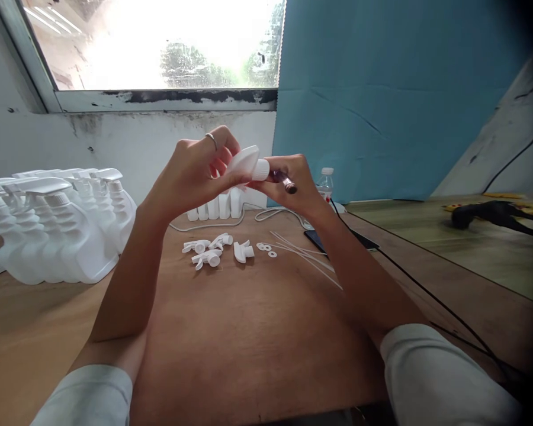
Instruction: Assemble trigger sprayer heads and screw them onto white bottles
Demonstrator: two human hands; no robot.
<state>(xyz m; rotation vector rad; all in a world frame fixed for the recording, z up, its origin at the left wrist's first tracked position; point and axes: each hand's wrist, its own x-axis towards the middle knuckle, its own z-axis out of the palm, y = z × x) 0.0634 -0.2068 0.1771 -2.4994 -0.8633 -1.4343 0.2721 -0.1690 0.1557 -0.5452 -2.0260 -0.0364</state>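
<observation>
My left hand (204, 163), with a ring on one finger, grips a white trigger spray head (244, 161) above the table, its ribbed collar to the right. My right hand (295, 180) is closed around a dark, shiny pen-like tool (286, 182); its fingertips are at the collar's open end. Whether the tool's far end touches the collar is hidden by the fingers. Below, several more spray heads (207, 258) lie on the table. To their right are small white washers (272, 254) and several thin white tubes (302, 251).
White spray bottles (77, 236) stand in rows on the left. More white bottles (224, 206) stand behind my hands. A clear bottle (326, 180), a dark phone (315, 241) and cables (408, 278) are on the right. A black-handled tool (493, 213) lies farther right.
</observation>
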